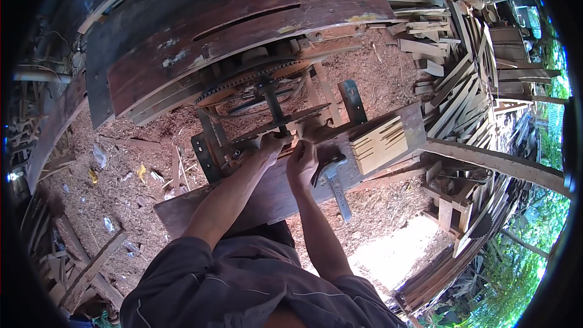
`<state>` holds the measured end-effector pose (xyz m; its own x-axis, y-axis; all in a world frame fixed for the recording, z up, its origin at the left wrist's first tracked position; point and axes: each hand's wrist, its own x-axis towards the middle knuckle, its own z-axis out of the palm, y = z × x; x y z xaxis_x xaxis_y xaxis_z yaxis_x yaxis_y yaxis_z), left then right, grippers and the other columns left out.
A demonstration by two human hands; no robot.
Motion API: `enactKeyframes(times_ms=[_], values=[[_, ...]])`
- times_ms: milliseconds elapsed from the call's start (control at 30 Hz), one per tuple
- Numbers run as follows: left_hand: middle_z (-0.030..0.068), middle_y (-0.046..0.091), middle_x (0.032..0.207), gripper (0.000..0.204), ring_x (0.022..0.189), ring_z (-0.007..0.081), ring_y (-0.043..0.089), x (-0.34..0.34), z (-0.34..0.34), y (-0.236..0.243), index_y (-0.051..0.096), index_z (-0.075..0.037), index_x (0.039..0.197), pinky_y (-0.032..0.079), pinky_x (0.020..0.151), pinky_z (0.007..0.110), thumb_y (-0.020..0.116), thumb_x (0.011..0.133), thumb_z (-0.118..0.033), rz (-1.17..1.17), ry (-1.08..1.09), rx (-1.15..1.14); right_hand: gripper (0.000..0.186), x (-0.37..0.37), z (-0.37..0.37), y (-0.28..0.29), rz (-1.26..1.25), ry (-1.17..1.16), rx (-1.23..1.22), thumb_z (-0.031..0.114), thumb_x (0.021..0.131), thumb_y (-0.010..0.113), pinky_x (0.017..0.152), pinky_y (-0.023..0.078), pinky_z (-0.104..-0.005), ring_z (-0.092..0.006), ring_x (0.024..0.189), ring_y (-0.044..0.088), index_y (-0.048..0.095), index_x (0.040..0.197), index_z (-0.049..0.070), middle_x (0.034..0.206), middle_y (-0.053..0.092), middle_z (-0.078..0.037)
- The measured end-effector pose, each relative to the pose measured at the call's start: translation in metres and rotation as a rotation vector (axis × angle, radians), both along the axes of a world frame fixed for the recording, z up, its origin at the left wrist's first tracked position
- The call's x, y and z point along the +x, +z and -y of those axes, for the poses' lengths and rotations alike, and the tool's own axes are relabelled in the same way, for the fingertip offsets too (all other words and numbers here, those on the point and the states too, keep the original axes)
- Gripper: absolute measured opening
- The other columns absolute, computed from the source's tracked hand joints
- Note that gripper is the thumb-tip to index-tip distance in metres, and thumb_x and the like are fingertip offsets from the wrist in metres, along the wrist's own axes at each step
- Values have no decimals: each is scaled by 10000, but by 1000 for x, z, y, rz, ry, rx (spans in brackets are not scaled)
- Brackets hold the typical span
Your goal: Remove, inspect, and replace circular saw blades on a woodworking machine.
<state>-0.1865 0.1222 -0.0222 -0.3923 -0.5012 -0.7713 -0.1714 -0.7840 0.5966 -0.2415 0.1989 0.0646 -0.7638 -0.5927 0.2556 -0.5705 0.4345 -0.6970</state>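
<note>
My left hand is closed, its fingers bunched beside a thin dark disc-like blade seen nearly edge-on. Just right of it my right hand is closed too, its fingertips almost meeting the left ones. What the fingers hold is too small and hidden to make out. Both wrists lie over a dark wooden plank that slants across in front of me. On the plank, right of my hands, rest a grey metal bracket-like tool and a pale wooden block with dark slots.
Beyond my hands a metal shaft runs toward a large toothed wheel under a reddish-brown slotted board. Sawdust covers the ground. Stacked wood strips pile up at the right, and a beam juts in there.
</note>
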Motion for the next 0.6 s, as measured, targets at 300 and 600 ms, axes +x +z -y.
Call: enactKeyframes(times_ms=[300,600], values=[[77,640,932,143,819,180,633,30,10,-15,581,-24,1081,548,724,297,576,942,-54,-403,97,353,96,26,-6,-21,-266,20,207,217,916,567,415,462,-387,-284,539,596,576,894,124,782,566,-85],[73,662,911,19,869,160,657,24,15,-41,612,-40,942,542,686,226,594,935,-44,-426,-24,351,103,27,-1,-20,-295,7,322,206,887,570,413,456,-369,-266,526,584,548,833,121,756,540,-86]])
